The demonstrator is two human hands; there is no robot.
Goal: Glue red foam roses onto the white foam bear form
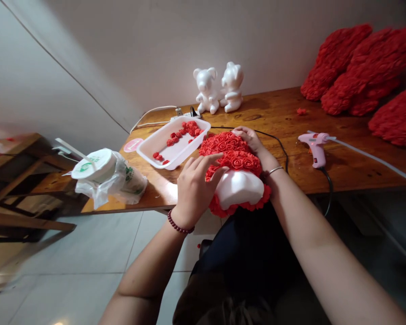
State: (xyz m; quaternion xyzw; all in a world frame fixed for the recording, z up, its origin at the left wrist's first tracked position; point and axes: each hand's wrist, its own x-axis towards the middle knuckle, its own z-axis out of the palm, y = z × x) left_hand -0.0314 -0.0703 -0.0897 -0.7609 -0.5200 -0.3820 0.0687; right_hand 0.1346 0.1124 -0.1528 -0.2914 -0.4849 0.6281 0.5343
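A foam figure (241,187) covered in red foam roses is held at the table's front edge. A smooth white patch on its near side is bare. My right hand (252,140) grips its far right side, with the fingertips over the roses. On the left, my left hand (196,187) is open, thumb apart and fingers stretched over the roses; whether they touch is hard to tell. Loose red roses (189,128) lie in a white plastic tray (142,151) just beyond. To the right, a pink glue gun (316,146) rests on the table with a long glue stick (375,160) in its back.
Two white foam bears (206,90) stand against the wall beside a power strip (186,116). Large red rose-covered shapes (362,67) fill the right back. A lidded cup in a plastic bag (111,176) stands at the left edge. A black cord (274,135) crosses the wooden table (280,108).
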